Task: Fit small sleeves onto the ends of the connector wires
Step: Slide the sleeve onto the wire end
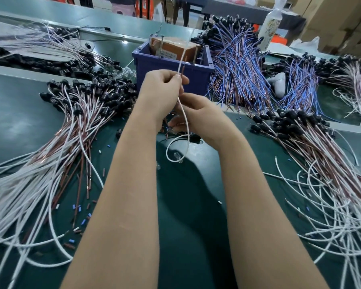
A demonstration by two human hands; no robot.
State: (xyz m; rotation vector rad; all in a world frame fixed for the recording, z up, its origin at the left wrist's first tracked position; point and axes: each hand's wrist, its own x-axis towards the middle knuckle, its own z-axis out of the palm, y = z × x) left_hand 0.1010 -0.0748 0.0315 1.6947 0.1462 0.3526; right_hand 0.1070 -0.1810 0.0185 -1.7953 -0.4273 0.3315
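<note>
My left hand [162,88] is raised over the green table and pinches a white wire [184,117] together with a brown wire end [182,69] that sticks up above my fingers. The white wire runs down past my right hand [198,116] and curls into a loop above the table, ending at a small clear bulb [178,158]. My right hand sits just below the left, fingers curled around the wire. Whether a sleeve sits on either wire end is too small to tell.
Bundles of white-and-brown wires with black connectors [75,113] lie left and right [313,142]. Blue-and-brown bundles [238,65] lie behind a blue bin [171,69] holding a brown box. Small loose sleeves [79,209] dot the green table [188,205]. A bottle [271,26] stands far right.
</note>
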